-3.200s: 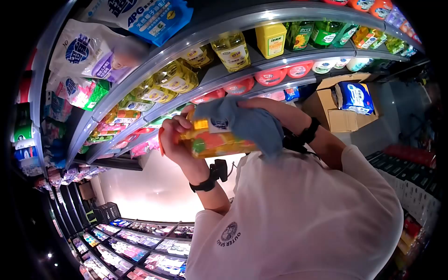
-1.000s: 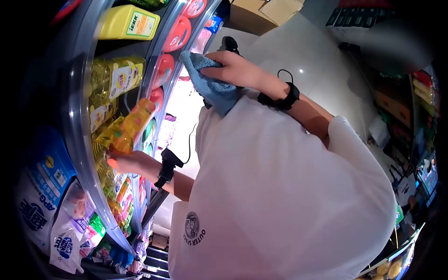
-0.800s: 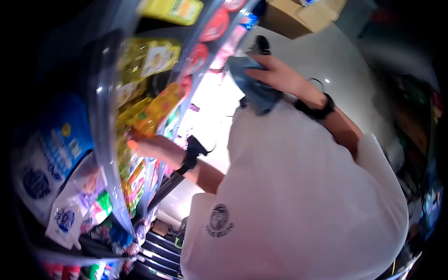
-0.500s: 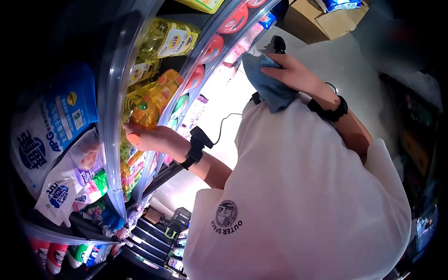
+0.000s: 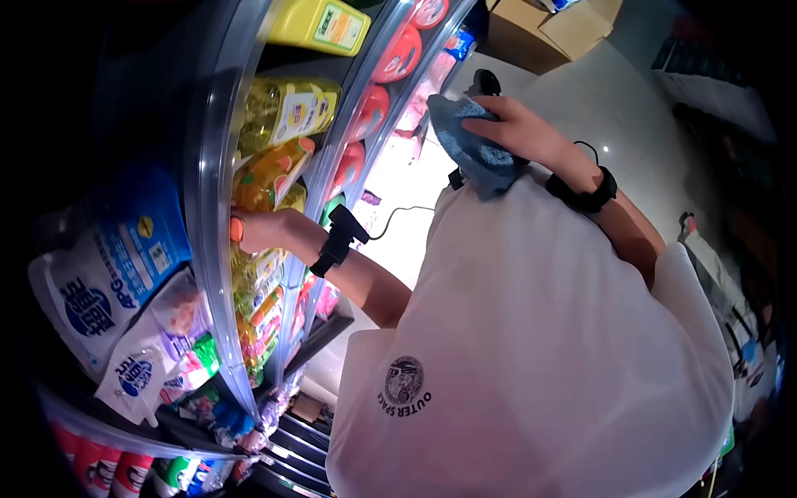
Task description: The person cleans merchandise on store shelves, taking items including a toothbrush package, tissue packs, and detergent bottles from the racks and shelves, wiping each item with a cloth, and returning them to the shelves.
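Observation:
My left hand (image 5: 270, 230) is at the shelf's front edge, closed at the near end of an orange bottle (image 5: 270, 176) with a fruit pattern. Its fingers are partly hidden. The bottle lies among yellow bottles on the shelf, just beside a clear yellow bottle with a white label (image 5: 303, 109). My right hand (image 5: 519, 131) is away from the shelf, in front of my chest, gripping a crumpled blue-grey cloth (image 5: 480, 153).
Curved clear rails (image 5: 217, 178) edge the shelves. A yellow opaque bottle (image 5: 320, 26) and red-capped containers (image 5: 398, 54) stand farther along. Large detergent pouches (image 5: 91, 299) are at the left. An open cardboard box (image 5: 540, 35) sits on the floor (image 5: 610, 124).
The orange bottle, first held with the cloth against it, has gone to the shelf in my left hand and now sits deeper among the bottles. My right hand has moved off with the cloth.

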Available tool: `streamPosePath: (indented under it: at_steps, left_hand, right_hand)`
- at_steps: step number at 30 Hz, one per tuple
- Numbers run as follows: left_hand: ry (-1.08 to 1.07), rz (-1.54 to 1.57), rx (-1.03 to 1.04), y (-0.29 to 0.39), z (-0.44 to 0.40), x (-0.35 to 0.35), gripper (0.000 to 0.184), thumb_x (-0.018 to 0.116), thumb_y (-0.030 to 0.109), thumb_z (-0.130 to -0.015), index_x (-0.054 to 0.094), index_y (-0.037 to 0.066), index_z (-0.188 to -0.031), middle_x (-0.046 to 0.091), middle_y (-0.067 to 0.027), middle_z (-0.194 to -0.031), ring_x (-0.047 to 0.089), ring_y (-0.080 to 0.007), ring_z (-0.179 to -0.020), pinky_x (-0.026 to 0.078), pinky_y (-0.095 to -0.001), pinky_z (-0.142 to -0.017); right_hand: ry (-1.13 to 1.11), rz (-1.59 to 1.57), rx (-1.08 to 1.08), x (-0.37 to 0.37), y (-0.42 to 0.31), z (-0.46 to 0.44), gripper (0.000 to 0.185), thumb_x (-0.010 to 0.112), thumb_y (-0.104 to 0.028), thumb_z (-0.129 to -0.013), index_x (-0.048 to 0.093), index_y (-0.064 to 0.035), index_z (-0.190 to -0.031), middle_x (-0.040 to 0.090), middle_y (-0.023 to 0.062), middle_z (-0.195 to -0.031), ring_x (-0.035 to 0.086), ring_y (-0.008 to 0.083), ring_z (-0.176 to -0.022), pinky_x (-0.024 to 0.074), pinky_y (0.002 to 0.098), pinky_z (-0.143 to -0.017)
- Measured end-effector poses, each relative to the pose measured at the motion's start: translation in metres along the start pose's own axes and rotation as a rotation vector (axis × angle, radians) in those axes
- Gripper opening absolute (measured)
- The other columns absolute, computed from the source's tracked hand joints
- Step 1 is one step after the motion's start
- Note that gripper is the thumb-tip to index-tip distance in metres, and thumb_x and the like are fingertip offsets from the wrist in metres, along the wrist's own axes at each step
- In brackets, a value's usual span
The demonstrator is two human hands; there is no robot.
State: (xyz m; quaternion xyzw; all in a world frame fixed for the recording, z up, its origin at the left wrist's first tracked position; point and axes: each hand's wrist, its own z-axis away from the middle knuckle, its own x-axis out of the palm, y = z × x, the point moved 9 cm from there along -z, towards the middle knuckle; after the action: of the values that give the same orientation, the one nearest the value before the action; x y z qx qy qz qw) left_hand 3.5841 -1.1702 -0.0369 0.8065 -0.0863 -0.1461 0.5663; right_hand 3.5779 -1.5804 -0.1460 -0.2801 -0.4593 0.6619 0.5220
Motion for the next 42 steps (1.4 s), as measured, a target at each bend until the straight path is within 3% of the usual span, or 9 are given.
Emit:
streamPosePath:
  at_steps: [7, 12, 17, 20, 25, 28, 32, 39, 42]
  left_hand:
    - [-0.385, 0.176, 0.373, 0.040, 0.014, 0.062, 0.031, 0.062, 0.020, -0.096, 0.064, -0.005, -0.114, 0.065, -0.0107, -0.113, 0.058, -0.0178, -0.094, 0.049, -0.0321, -0.088]
    - [-0.466, -0.001, 0.311, 0.009, -0.002, 0.064, 0.030, 0.056, 0.009, -0.097, 0.055, -0.004, -0.124, 0.057, -0.0127, -0.128, 0.055, -0.0230, -0.108, 0.044, -0.0353, -0.097]
    - [-0.261, -0.101, 0.352, 0.016, 0.061, 0.013, 0.040, 0.054, -0.002, -0.091, 0.045, -0.003, -0.130, 0.048, -0.0170, -0.128, 0.054, -0.0306, -0.110, 0.043, -0.0403, -0.099]
    - [-0.619, -0.123, 0.271, 0.041, 0.135, 0.030, 0.034, 0.053, -0.002, -0.092, 0.046, -0.003, -0.125, 0.048, -0.0152, -0.125, 0.053, -0.0256, -0.112, 0.045, -0.0386, -0.095]
    - [-1.344, 0.182, 0.009, 0.055, 0.257, 0.072, 0.035, 0.053, -0.001, -0.091, 0.049, -0.002, -0.126, 0.056, -0.0163, -0.119, 0.058, -0.0252, -0.102, 0.049, -0.0347, -0.084]
    - [-1.240, 0.084, 0.264, 0.069, 0.272, 0.085, 0.020, 0.054, 0.007, -0.095, 0.056, -0.005, -0.110, 0.064, -0.0138, -0.087, 0.063, -0.0192, -0.082, 0.049, -0.0314, -0.076]
    - [-1.143, 0.000, 0.254, 0.062, 0.262, 0.097, 0.014, 0.058, 0.009, -0.094, 0.055, -0.005, -0.092, 0.055, -0.0138, -0.072, 0.054, -0.0209, -0.064, 0.044, -0.0331, -0.061]
    - [-1.009, -0.132, 0.247, 0.086, 0.265, 0.111, 0.014, 0.063, 0.010, -0.093, 0.056, -0.002, -0.090, 0.054, -0.0113, -0.068, 0.049, -0.0197, -0.058, 0.041, -0.0336, -0.055]
    - [-1.013, -0.196, 0.470, 0.111, 0.277, 0.124, 0.010, 0.063, 0.008, -0.090, 0.058, -0.001, -0.090, 0.059, -0.0134, -0.080, 0.056, -0.0269, -0.068, 0.044, -0.0378, -0.062]
  right_hand:
    - [0.025, 0.033, 0.006, -0.015, -0.010, -0.004, 0.034, 0.061, -0.020, -0.093, 0.062, 0.0039, -0.117, 0.068, 0.0113, -0.095, 0.063, 0.0161, -0.085, 0.0499, 0.0291, -0.079]
    - [0.147, -0.062, -0.102, -0.025, -0.032, -0.003, 0.028, 0.059, -0.021, -0.096, 0.062, 0.0019, -0.111, 0.065, 0.0082, -0.088, 0.060, 0.0124, -0.082, 0.0484, 0.0285, -0.075]
    - [0.321, 0.197, -0.300, -0.039, -0.058, 0.016, 0.020, 0.061, -0.017, -0.094, 0.059, 0.0022, -0.099, 0.060, 0.0115, -0.079, 0.060, 0.0191, -0.073, 0.0459, 0.0338, -0.067]
    - [0.342, 0.385, -0.757, -0.025, -0.086, 0.042, 0.016, 0.065, -0.010, -0.087, 0.053, 0.0007, -0.088, 0.053, 0.0154, -0.077, 0.050, 0.0358, -0.070, 0.0413, 0.0407, -0.063]
    - [0.300, 0.546, -0.861, 0.004, -0.086, 0.063, 0.017, 0.063, -0.008, -0.084, 0.058, -0.0011, -0.099, 0.057, 0.0152, -0.101, 0.058, 0.0350, -0.089, 0.0482, 0.0410, -0.072]
    - [0.339, 0.524, -0.772, 0.003, -0.073, 0.054, 0.025, 0.062, -0.009, -0.085, 0.060, -0.0024, -0.109, 0.060, 0.0144, -0.113, 0.060, 0.0351, -0.098, 0.0510, 0.0397, -0.081]
    - [0.316, 0.462, -0.774, -0.011, -0.076, 0.046, 0.022, 0.061, -0.011, -0.087, 0.060, -0.0025, -0.108, 0.059, 0.0139, -0.109, 0.060, 0.0349, -0.096, 0.0506, 0.0404, -0.080]
    - [0.349, 0.426, -0.656, -0.044, -0.065, 0.015, 0.028, 0.060, -0.019, -0.092, 0.056, -0.0027, -0.115, 0.054, 0.0149, -0.109, 0.058, 0.0366, -0.095, 0.0493, 0.0415, -0.080]
    - [0.253, 0.402, -0.502, -0.058, -0.055, 0.003, 0.041, 0.058, -0.026, -0.094, 0.052, -0.0042, -0.128, 0.054, 0.0170, -0.117, 0.058, 0.0373, -0.103, 0.0483, 0.0411, -0.087]
